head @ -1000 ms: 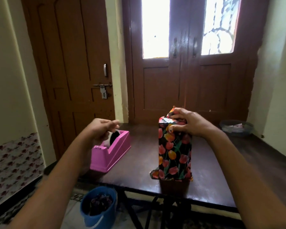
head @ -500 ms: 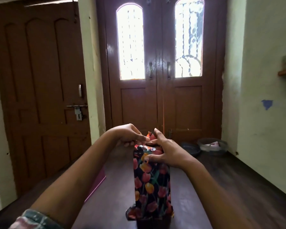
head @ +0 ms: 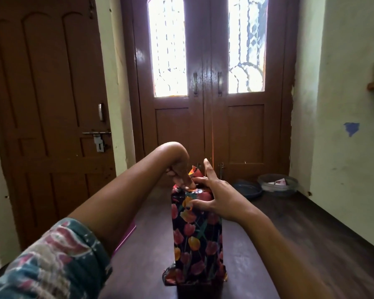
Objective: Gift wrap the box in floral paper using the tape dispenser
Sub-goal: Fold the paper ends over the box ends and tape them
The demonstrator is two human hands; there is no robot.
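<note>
Black floral paper (head: 194, 244) covers the box (head: 199, 288), upright on the tabletop (head: 246, 266). The left hand (head: 178, 167) presses bunched fingers onto the top fold, likely sealing it; the right hand (head: 216, 195), fingers spread, braces it against tipping.

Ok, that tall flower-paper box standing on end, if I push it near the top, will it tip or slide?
Likely to tip rather than slide: the wrapped box stands on end, tall on a narrow base, with the right hand steadying its top. The loose paper flap sticking up there looks floppy, so probably a poor grip.
</note>
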